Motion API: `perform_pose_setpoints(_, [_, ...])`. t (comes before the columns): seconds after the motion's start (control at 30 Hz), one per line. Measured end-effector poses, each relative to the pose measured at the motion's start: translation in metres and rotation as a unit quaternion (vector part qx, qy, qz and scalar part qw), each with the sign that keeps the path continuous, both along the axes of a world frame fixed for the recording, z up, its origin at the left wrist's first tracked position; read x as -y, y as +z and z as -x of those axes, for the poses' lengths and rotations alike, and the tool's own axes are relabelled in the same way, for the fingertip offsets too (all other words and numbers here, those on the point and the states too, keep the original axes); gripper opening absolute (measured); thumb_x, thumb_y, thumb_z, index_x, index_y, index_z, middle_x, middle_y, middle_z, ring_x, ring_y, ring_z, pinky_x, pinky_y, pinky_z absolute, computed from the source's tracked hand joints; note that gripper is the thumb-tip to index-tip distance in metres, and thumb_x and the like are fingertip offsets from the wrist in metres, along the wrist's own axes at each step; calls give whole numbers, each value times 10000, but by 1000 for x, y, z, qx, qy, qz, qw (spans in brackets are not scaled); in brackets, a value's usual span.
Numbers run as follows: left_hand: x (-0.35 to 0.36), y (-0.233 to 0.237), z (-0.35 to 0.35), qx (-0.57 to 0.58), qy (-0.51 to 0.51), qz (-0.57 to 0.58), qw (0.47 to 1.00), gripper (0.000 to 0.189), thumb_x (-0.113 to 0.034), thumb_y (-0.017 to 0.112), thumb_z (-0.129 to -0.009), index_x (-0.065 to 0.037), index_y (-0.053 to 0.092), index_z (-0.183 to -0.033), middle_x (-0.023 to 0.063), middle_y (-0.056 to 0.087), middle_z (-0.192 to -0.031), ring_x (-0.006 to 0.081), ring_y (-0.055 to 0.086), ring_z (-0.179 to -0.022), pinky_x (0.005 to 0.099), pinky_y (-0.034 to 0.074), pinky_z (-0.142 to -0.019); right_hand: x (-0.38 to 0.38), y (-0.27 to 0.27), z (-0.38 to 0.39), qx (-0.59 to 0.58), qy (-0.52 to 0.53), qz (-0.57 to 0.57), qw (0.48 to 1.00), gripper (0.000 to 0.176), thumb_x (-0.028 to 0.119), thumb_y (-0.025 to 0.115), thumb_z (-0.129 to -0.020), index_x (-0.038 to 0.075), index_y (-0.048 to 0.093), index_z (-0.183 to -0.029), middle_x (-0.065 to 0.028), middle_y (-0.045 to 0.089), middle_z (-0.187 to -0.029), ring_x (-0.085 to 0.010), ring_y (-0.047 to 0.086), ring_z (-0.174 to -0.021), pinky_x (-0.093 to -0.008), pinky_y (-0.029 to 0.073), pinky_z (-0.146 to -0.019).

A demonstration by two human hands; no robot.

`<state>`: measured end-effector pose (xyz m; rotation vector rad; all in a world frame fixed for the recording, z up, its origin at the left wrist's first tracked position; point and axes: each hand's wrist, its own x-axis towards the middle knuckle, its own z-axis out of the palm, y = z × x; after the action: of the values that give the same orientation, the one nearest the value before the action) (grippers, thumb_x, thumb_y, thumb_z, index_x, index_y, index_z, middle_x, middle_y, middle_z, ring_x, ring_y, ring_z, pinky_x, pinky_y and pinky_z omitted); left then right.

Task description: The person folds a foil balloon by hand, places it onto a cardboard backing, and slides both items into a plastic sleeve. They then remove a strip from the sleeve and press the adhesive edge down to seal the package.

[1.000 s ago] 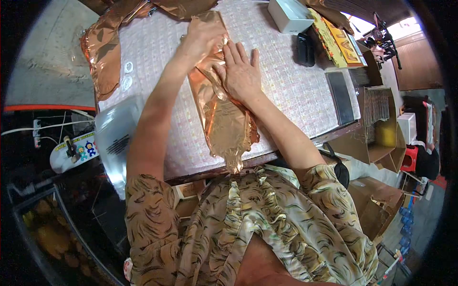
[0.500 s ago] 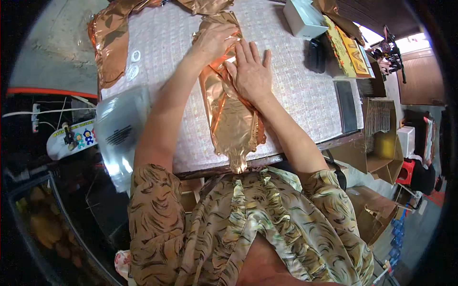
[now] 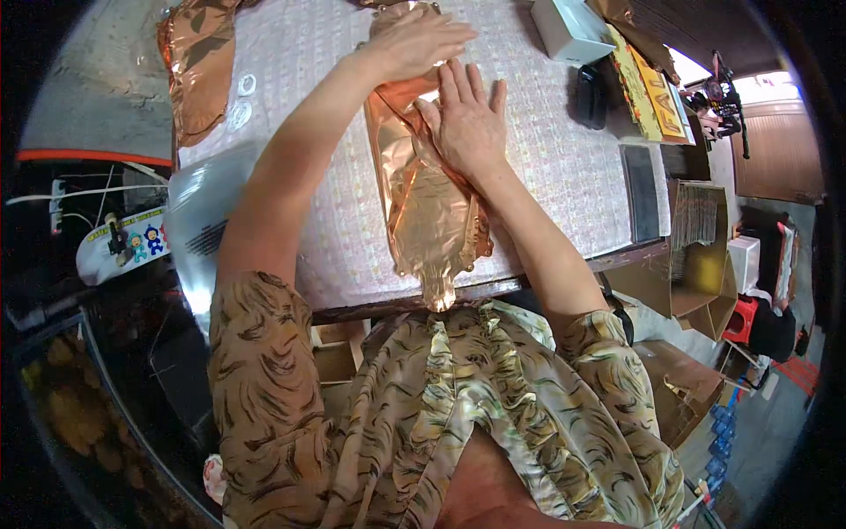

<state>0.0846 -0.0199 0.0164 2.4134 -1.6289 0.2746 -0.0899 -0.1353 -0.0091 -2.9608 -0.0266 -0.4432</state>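
A flattened copper-coloured foil balloon [image 3: 432, 207] lies lengthwise on the table in front of me, its narrow neck end reaching the near edge. Its surface is creased and folded along the sides. Across its far part lies my left hand [image 3: 419, 46], fingers stretched out to the right. My right hand [image 3: 471, 128] rests flat on the balloon's right side, fingers extended and pointing away from me. Both hands hide parts of the foil. More copper foil [image 3: 201, 79] hangs over the table's left edge.
Two small clear rings [image 3: 242, 101] lie on the patterned tablecloth [image 3: 546, 189]. A clear plastic bag [image 3: 207, 207] sits at the left edge. On the right are a white box [image 3: 571, 33], a black object [image 3: 589, 97], yellow packaging [image 3: 659, 101] and a dark flat panel [image 3: 639, 194].
My left hand has moved away from me and to the right, its fingers straightening out over the foil. My right hand stays nearly in place. The view has shifted slightly.
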Motion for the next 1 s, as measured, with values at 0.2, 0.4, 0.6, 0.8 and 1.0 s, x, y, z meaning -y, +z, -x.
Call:
perform_pose_setpoints(0.2, [-7,-21,10,-47,48,-28,997,561,-427,352,-1110,-203,333,-1623,-12,295,-1694,246,232,-1570,529,147,-1283,0,0,0,11,5,-5,1000,741,554,372,-1067,56,305,-1612,-122,338,-1667,-358,314,-1533,-641,167,-1225])
perform_pose_setpoints(0.4, [-7,-34,5,48,50,22,997,518,-364,362,-1104,-121,450,-1553,80,440,-1608,278,361,-1507,498,224,-1252,1,-1,0,31,18,-11,999,760,554,378,-1065,48,273,-1623,-142,342,-1661,-374,314,-1526,-639,174,-1217])
perform_pose_setpoints(0.6, [-9,-29,1,2,40,-42,998,548,-330,350,-1091,-71,420,-1569,97,377,-1652,302,280,-1551,502,124,-1282,0,-1,2,36,39,14,998,827,596,399,-1045,12,268,-1615,-178,298,-1673,-367,249,-1556,-624,138,-1234])
perform_pose_setpoints(0.8, [-6,-36,-1,28,45,-35,998,555,-344,329,-1102,-69,396,-1580,99,385,-1646,286,285,-1549,485,142,-1277,-1,-1,20,51,149,-18,987,832,623,359,-1050,4,298,-1603,-175,275,-1682,-321,204,-1577,-584,119,-1258])
perform_pose_setpoints(1.0, [-8,-35,-1,19,32,-27,999,585,-402,355,-1099,-64,403,-1574,115,390,-1641,307,272,-1552,487,141,-1274,-1,18,50,-48,271,34,961,661,525,372,-1079,218,259,-1653,-28,263,-1707,-287,212,-1578,-549,126,-1270])
